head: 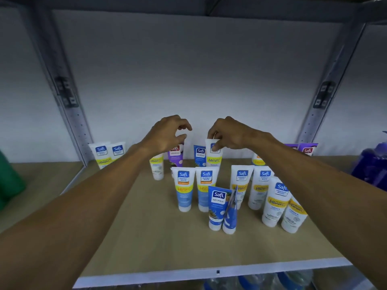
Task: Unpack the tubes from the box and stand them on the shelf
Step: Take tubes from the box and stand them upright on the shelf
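Head view: right hand (228, 132) pinches the top seam of a white tube with yellow band (214, 159), thumb in front and fingers behind. That tube stands cap-down in the back row of the shelf (146, 237), just beside a blue tube (200, 155) on its left.

Left hand (167, 135) hovers at the same height, fingers curled, thumb and forefinger apart, nothing seen between them. It sits over the top of a purple tube (175, 158); contact cannot be told. A white tube (157, 168) stands behind the left wrist.

Shelf contents, all upright on their caps:
- middle row: two white-and-blue tubes (184, 189), side by side, touching
- front: pair of blue Naturals tubes (217, 208), one turned edge-on, leaning together
- right: cluster of white-and-yellow tubes (276, 204), packed close
- far left, against the back wall: two more white tubes (102, 153)
- far right, back: purple tubes (307, 149), partly hidden by the right arm

Metal uprights (69, 114) frame the bay on both sides. Green object (8, 178) at the left edge and blue-violet items (372, 164) at the right edge, both too blurred to identify.
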